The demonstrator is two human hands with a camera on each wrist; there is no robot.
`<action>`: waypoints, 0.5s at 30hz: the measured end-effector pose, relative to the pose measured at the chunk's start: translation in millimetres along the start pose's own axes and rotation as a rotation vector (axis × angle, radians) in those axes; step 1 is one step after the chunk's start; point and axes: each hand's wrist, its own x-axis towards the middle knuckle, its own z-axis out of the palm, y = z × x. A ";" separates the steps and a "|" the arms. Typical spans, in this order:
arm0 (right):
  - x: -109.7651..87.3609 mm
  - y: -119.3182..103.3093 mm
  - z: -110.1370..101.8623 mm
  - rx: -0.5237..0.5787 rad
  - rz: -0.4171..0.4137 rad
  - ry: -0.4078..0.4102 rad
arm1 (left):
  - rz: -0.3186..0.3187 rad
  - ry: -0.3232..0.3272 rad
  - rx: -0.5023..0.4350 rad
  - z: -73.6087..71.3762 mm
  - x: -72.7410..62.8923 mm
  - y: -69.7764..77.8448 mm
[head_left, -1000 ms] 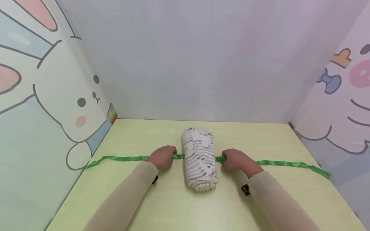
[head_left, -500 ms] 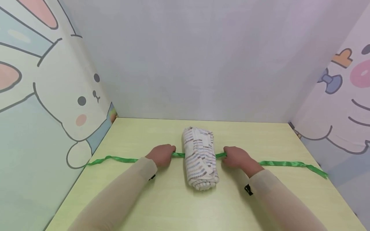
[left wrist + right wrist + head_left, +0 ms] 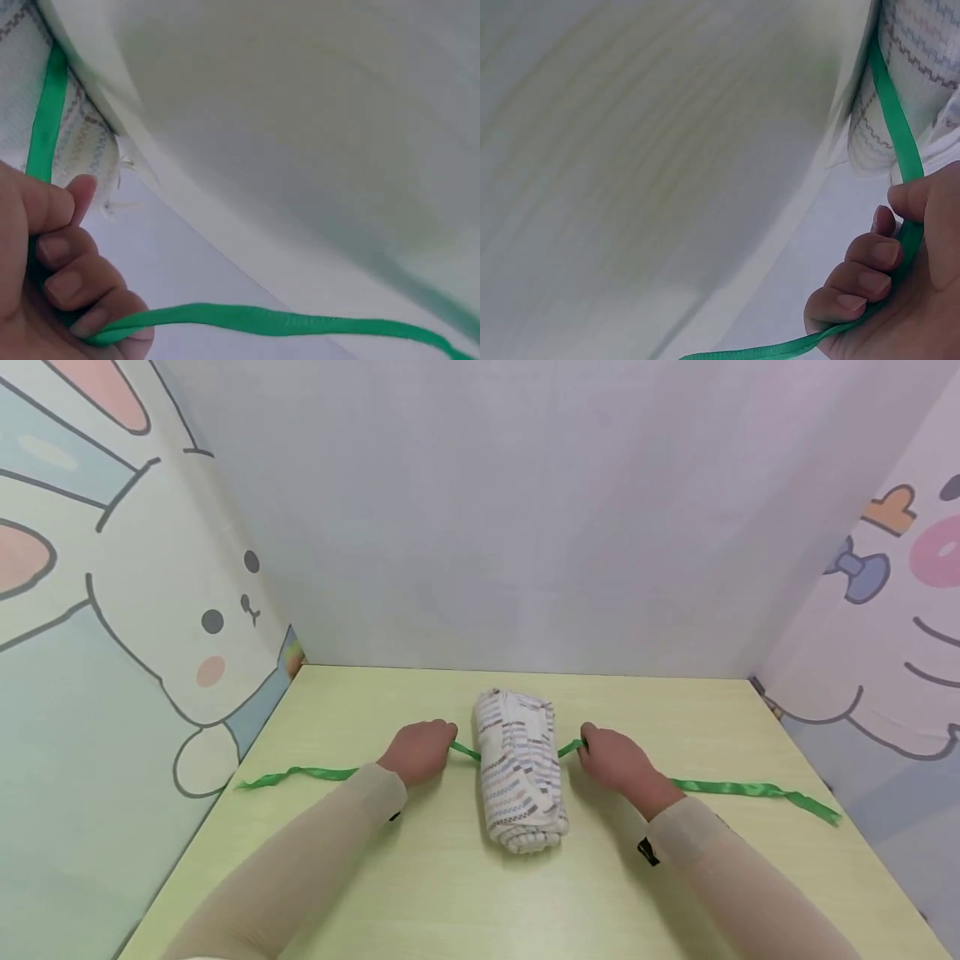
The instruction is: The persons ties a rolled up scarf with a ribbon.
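Note:
A rolled white cloth (image 3: 520,768) with striped, multicoloured patterning lies lengthwise in the middle of the table. A green ribbon (image 3: 463,749) passes beneath it and comes out on both sides. Just left of the roll, my left hand (image 3: 420,752) grips the ribbon, its fingers curled round it in the left wrist view. My right hand (image 3: 615,760) holds the other side, to the right of the roll. Both short stretches slant up from the cloth to the hands. In the right wrist view the ribbon (image 3: 898,120) runs through the curled fingers (image 3: 862,281).
The pale yellow table (image 3: 465,902) meets a plain light curtain (image 3: 525,527) at the back. Cartoon-printed cloth walls stand on the left (image 3: 67,777) and right (image 3: 862,652). Loose ribbon tails (image 3: 738,788) trail outward on both sides, ending near the table's side edges.
Both hands have risen slightly, lifting the ribbon beside the roll from flat to slanting. The ribbon's outer ends have drawn inward. The rolled cloth stays in place.

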 end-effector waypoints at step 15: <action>4.6 -16.9 0.1 0.239 0.035 0.101 | -0.102 0.129 -0.286 -1.8 5.7 20.0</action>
